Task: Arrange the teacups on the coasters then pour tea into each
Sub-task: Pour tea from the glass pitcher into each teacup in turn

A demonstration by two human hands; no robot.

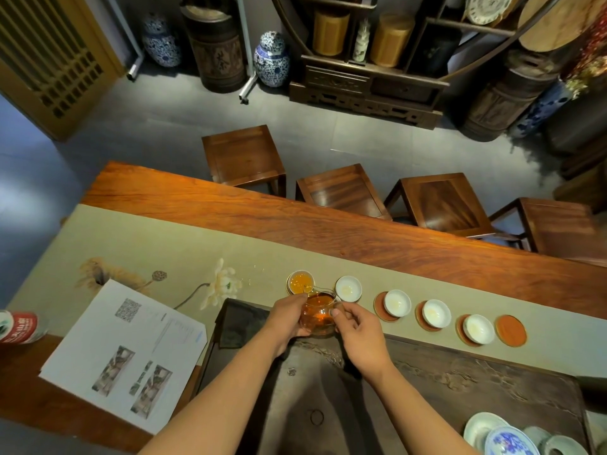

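A row of small white teacups stands on round brown coasters along the pale table runner [170, 244]. The leftmost teacup [300, 282] holds amber tea. The second teacup [348, 288] and the three to its right [397, 302] [436, 312] [479, 328] look empty. The rightmost coaster [511, 330] is bare. A glass pitcher [318, 316] of amber tea is tilted with its spout over the leftmost teacup. My left hand [289, 318] cups the pitcher's left side. My right hand [358, 336] grips its handle side.
A dark carved tea tray [460, 382] lies under my arms, with a dark cloth [239, 323] at its left corner. Printed papers [131, 353] and a red can [18, 326] sit at the left. Blue-and-white dishes [505, 438] stand bottom right. Wooden stools [244, 159] line the far side.
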